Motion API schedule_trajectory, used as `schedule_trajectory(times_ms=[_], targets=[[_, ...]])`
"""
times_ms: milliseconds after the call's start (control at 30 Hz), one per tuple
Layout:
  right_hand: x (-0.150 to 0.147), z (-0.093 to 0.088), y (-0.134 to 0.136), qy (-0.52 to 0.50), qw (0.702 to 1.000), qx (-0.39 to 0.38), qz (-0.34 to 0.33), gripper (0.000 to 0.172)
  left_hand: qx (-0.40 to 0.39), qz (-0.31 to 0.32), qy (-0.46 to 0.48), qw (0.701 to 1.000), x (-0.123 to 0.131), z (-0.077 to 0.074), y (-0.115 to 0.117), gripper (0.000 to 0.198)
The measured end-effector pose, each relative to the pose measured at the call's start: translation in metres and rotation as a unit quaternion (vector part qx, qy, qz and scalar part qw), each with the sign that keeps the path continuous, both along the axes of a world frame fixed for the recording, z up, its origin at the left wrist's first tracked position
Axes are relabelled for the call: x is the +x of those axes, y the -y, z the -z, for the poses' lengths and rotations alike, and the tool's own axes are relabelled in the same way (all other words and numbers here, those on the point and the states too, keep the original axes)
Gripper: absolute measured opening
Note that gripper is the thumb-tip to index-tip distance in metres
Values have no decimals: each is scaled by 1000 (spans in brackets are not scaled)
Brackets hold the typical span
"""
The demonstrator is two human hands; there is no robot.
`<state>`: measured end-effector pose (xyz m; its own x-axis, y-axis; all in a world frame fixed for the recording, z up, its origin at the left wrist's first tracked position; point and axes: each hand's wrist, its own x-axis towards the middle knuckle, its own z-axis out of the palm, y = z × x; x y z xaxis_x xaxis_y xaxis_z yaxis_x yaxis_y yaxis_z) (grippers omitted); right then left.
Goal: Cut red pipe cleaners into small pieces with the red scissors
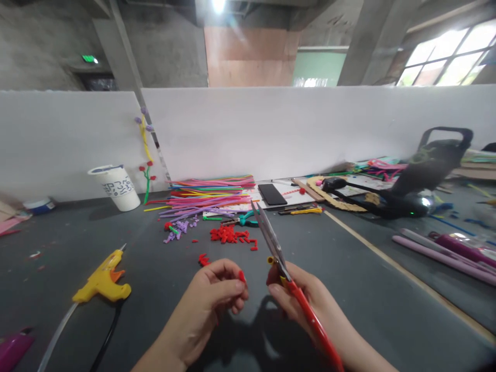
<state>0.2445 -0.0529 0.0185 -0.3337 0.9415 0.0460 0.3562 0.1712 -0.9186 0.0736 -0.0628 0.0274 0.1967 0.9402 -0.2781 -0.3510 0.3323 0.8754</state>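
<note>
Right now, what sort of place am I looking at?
Probably a makeshift craft workspace in a bare concrete building: coloured pipe cleaners, a yellow glue gun, scissors in the right hand, a red piece in the left hand.

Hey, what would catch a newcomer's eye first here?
Low in the middle, the right hand grips red-handled scissors, blades pointing up, while the left hand pinches a small red piece. Behind them lies a bright bundle of pipe cleaners by the white wall; a yellow glue gun rests at left.
</note>
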Motion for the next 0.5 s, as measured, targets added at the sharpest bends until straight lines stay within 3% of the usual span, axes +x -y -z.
schedule_trajectory(times_ms=[200,367,500], targets=[[-15,-6,-1,-85,987,-133,-3,7,-40,79,-44,995,8,10,1,7],[-18,-7,-1,-98,984,-150,-19,4,-53,94,-17,994,6,9,2,2],[-19,-5,-1,-119,980,-155,-29,1,-43,104,-24,993,5,9,2,11]])
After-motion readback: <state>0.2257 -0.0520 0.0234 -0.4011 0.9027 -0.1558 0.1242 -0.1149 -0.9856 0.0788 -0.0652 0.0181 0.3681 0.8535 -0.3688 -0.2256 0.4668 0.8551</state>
